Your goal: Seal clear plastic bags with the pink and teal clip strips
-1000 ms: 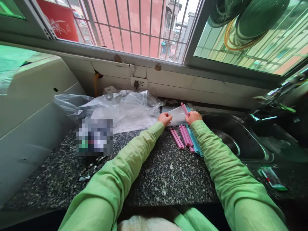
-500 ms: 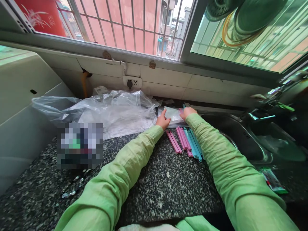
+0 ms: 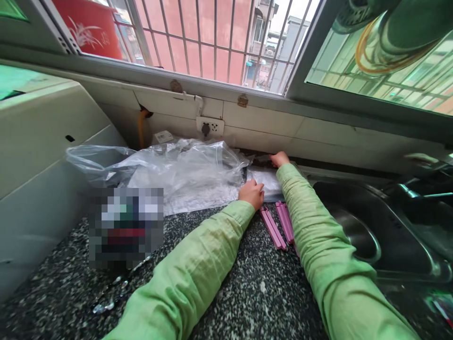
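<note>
A flat clear plastic bag lies by the back wall, left of the sink. At its near left edge, my left hand is closed, with bent fingers pinching the plastic. Farther back, my right hand reaches to the counter's rear edge. Its fingers are pressed together on what looks like thin clear plastic, though the fingertips are small in view. Long pink bag-sealing clips lie just in front of my left hand. More pink clips lie partly under my right forearm, which hides whatever is behind it.
Crumpled clear plastic covers the counter to the left. A pixelated patch hides something in front of it. The steel sink is on the right, the wall socket behind. A speckled stone counter spreads beneath my arms.
My right hand has moved back toward the wall. My left hand has drawn its fingers in and come nearer the bag's front edge. The teal clips are now hidden behind my right arm.
</note>
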`<action>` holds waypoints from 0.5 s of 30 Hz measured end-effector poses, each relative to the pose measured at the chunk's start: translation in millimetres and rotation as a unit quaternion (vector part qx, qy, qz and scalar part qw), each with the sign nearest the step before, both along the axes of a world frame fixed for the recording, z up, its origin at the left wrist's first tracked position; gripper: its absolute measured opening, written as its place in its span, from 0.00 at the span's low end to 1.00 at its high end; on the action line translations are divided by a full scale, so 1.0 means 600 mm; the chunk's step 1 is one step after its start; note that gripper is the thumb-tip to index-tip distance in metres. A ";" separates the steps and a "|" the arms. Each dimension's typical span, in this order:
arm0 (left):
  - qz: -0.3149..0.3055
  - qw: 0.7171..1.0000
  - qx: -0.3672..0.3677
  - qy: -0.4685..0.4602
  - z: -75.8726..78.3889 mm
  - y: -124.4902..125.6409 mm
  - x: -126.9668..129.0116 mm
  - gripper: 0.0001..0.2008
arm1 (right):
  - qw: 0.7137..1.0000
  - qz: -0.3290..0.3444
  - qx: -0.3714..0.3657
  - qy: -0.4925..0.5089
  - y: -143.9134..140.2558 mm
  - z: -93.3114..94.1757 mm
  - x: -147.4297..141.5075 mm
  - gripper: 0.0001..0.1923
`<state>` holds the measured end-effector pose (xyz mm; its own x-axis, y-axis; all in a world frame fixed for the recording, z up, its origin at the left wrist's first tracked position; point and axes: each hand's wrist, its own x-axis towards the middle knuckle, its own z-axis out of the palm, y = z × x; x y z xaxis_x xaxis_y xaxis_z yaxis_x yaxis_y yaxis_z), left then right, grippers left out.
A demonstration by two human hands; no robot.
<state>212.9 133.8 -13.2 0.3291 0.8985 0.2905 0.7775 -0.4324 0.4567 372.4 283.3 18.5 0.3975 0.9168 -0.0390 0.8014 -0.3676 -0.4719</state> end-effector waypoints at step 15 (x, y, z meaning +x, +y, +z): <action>-0.022 0.998 0.038 -0.042 -0.007 -0.001 0.003 0.12 | 0.987 0.019 0.135 0.079 -0.025 0.039 -0.008 0.09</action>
<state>214.9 133.0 -17.5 0.3389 0.8582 0.3856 0.7177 -0.5008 0.4838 367.5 268.1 41.8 0.3714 0.9162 0.1503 0.7201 -0.1821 -0.6695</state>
